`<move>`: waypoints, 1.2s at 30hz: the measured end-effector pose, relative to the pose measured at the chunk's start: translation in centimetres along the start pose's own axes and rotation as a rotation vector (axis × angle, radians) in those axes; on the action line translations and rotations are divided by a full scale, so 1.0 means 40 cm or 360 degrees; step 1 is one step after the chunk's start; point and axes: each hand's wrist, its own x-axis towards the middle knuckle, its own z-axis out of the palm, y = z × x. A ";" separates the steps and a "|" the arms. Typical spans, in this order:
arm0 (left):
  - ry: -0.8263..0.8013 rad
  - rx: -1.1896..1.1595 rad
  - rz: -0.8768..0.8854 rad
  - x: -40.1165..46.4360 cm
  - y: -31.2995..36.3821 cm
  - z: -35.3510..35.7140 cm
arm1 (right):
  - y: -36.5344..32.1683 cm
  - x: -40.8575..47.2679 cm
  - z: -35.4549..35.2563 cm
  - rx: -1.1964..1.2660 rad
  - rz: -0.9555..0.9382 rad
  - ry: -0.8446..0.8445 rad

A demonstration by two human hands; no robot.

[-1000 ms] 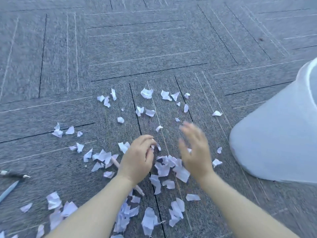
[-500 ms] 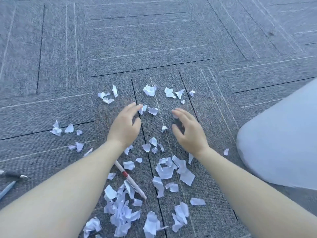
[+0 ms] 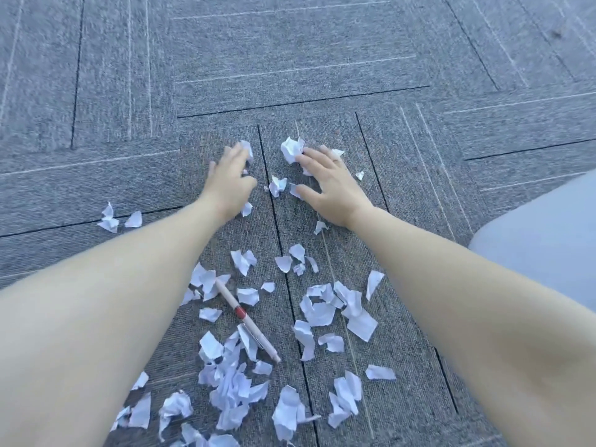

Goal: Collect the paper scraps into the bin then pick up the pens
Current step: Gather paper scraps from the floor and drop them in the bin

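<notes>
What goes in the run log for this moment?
left hand open on scraps | right hand open on scraps | pen untouched | bin right

The only thing here outside the task is the grey carpet-tile floor [image 3: 290, 59], a short-pile woven surface of square tiles laid with their grain turned alternately. Thin dark seams [image 3: 306, 100] separate the tiles; one runs crosswise just beyond the fingers, and another runs lengthwise between the two sets of fingers. Pale, thread-thin stripes [image 3: 290, 70] cross the tiles farther out beyond the fingers, some crosswise, some lengthwise. A small dark speck [image 3: 557, 33] sits on the floor well beyond the fingers, far off to the right.
</notes>
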 end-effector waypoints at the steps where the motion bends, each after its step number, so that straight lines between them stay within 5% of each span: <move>1: -0.0014 -0.0031 0.0093 -0.018 0.011 0.012 | -0.004 -0.012 0.003 0.0001 -0.0058 -0.0005; 6: -0.0099 -0.0294 0.0365 -0.153 0.068 0.068 | -0.015 -0.137 0.005 0.0139 -0.0236 -0.0025; 10: 0.0325 -0.0301 0.0403 -0.183 0.053 0.056 | -0.029 -0.166 -0.003 0.0322 -0.0091 0.0519; 12: 0.0429 -0.0231 0.0135 -0.132 0.053 0.047 | -0.051 -0.075 -0.023 0.0237 0.0105 0.0410; 14: 0.0325 -0.0196 -0.0109 -0.090 0.062 0.047 | -0.075 0.035 -0.038 -0.0012 0.0132 0.0031; 18: 0.0144 -0.0254 -0.0114 -0.088 0.053 0.063 | -0.088 0.144 -0.034 -0.0320 -0.0031 -0.0325; 26: -0.0033 -0.0085 0.0159 -0.196 0.053 0.092 | -0.052 -0.109 -0.031 -0.0245 -0.0465 0.0045; 30: -0.0025 -0.0226 0.0276 -0.285 0.076 0.150 | 0.003 -0.150 -0.022 -0.0065 -0.0021 0.0488; 33: 0.0262 -0.0218 0.0189 -0.292 0.078 0.150 | 0.036 -0.082 -0.047 0.0087 0.0324 0.0276; 36: 0.0326 0.0015 -0.0083 -0.269 0.080 0.144 | 0.016 -0.077 -0.045 0.0083 0.0056 0.0031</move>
